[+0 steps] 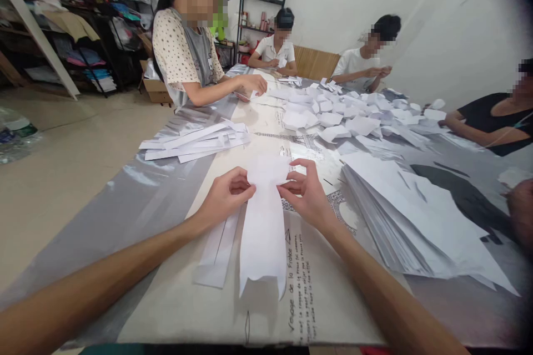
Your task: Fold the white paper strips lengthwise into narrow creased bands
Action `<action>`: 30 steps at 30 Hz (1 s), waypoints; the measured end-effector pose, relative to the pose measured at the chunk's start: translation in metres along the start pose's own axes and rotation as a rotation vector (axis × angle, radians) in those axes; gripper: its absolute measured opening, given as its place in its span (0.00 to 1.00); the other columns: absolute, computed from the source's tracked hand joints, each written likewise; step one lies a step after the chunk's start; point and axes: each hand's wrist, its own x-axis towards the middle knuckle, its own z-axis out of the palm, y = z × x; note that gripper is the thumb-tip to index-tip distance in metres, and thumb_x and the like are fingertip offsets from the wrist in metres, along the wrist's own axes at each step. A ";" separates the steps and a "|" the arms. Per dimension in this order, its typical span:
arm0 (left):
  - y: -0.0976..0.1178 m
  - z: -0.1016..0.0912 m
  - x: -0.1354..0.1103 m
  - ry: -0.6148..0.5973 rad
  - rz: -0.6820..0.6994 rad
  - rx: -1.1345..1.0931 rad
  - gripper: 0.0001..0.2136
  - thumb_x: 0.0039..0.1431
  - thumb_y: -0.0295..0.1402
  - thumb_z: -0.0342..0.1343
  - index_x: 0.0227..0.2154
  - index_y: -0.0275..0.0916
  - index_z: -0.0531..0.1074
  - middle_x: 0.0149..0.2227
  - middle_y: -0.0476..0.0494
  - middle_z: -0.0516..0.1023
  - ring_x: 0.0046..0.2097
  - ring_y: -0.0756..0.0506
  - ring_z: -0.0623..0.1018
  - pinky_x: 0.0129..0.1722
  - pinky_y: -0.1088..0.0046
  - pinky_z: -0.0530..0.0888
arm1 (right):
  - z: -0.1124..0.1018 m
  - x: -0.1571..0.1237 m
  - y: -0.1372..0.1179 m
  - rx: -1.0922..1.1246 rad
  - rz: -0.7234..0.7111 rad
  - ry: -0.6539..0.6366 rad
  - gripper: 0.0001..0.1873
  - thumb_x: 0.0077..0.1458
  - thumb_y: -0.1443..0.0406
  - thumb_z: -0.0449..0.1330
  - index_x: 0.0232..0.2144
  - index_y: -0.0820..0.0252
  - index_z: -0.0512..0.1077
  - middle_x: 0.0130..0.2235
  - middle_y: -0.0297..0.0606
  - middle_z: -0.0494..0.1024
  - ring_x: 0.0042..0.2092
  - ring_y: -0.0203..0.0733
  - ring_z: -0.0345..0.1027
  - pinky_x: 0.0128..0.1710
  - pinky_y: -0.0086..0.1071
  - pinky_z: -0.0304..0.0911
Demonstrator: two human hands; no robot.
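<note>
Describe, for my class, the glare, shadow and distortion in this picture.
All in the head view: pale glare streaks the shiny grey cover on the left; a soft shadow falls below the lower end of the held paper; wide-angle distortion seems to stretch the forearms towards the lower corners; and the upper right corner darkens to black.

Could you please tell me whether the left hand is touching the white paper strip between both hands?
Touching. In the head view, the left hand pinches the white paper strip at its left edge, thumb tip over the paper.
</note>
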 end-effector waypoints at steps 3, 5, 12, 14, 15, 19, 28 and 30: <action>0.000 0.001 -0.002 0.026 0.027 0.059 0.09 0.60 0.37 0.62 0.36 0.39 0.70 0.35 0.47 0.80 0.39 0.46 0.81 0.43 0.70 0.78 | 0.005 0.000 0.000 0.057 0.027 0.050 0.26 0.56 0.57 0.69 0.48 0.48 0.59 0.38 0.31 0.80 0.38 0.44 0.80 0.41 0.40 0.77; 0.000 0.002 -0.003 0.047 0.049 0.099 0.08 0.60 0.37 0.61 0.36 0.39 0.70 0.34 0.48 0.79 0.37 0.47 0.81 0.42 0.70 0.79 | 0.008 0.000 0.001 0.072 0.028 0.058 0.19 0.56 0.56 0.69 0.44 0.52 0.66 0.38 0.34 0.81 0.39 0.45 0.79 0.41 0.40 0.76; 0.002 0.004 -0.004 0.105 0.074 0.177 0.07 0.60 0.37 0.59 0.34 0.40 0.69 0.33 0.49 0.77 0.35 0.48 0.79 0.38 0.72 0.80 | 0.018 -0.003 -0.001 0.085 0.010 0.169 0.12 0.56 0.55 0.68 0.31 0.56 0.74 0.33 0.36 0.81 0.36 0.45 0.78 0.36 0.37 0.75; 0.001 0.004 -0.003 0.100 0.068 0.169 0.07 0.60 0.37 0.59 0.34 0.40 0.69 0.34 0.49 0.77 0.37 0.47 0.80 0.38 0.71 0.79 | 0.020 -0.004 -0.002 0.045 0.008 0.197 0.12 0.57 0.56 0.68 0.30 0.57 0.73 0.32 0.36 0.80 0.34 0.44 0.77 0.34 0.36 0.74; 0.001 0.004 -0.002 0.098 0.064 0.164 0.07 0.60 0.37 0.59 0.33 0.40 0.69 0.33 0.49 0.77 0.38 0.47 0.80 0.38 0.71 0.79 | 0.021 -0.005 -0.002 0.023 -0.004 0.199 0.13 0.57 0.56 0.67 0.29 0.57 0.73 0.32 0.36 0.79 0.33 0.43 0.76 0.33 0.36 0.74; 0.001 0.003 -0.001 0.089 0.046 0.134 0.08 0.60 0.37 0.59 0.32 0.40 0.69 0.33 0.49 0.77 0.37 0.46 0.80 0.38 0.71 0.78 | 0.022 -0.004 0.002 -0.037 -0.060 0.187 0.10 0.57 0.58 0.67 0.32 0.56 0.73 0.34 0.36 0.78 0.34 0.42 0.76 0.35 0.35 0.74; 0.005 0.004 -0.002 0.067 0.038 0.103 0.08 0.61 0.37 0.59 0.33 0.41 0.66 0.31 0.50 0.76 0.39 0.45 0.80 0.40 0.69 0.78 | 0.020 -0.005 -0.003 -0.182 -0.116 0.204 0.06 0.61 0.62 0.61 0.31 0.56 0.75 0.32 0.35 0.81 0.35 0.44 0.78 0.37 0.38 0.77; 0.004 0.004 -0.002 0.077 0.041 0.115 0.07 0.62 0.36 0.58 0.36 0.41 0.67 0.31 0.51 0.76 0.39 0.46 0.80 0.40 0.70 0.79 | 0.020 -0.005 -0.004 -0.252 -0.147 0.207 0.07 0.62 0.62 0.60 0.32 0.55 0.75 0.31 0.34 0.82 0.34 0.44 0.78 0.37 0.39 0.79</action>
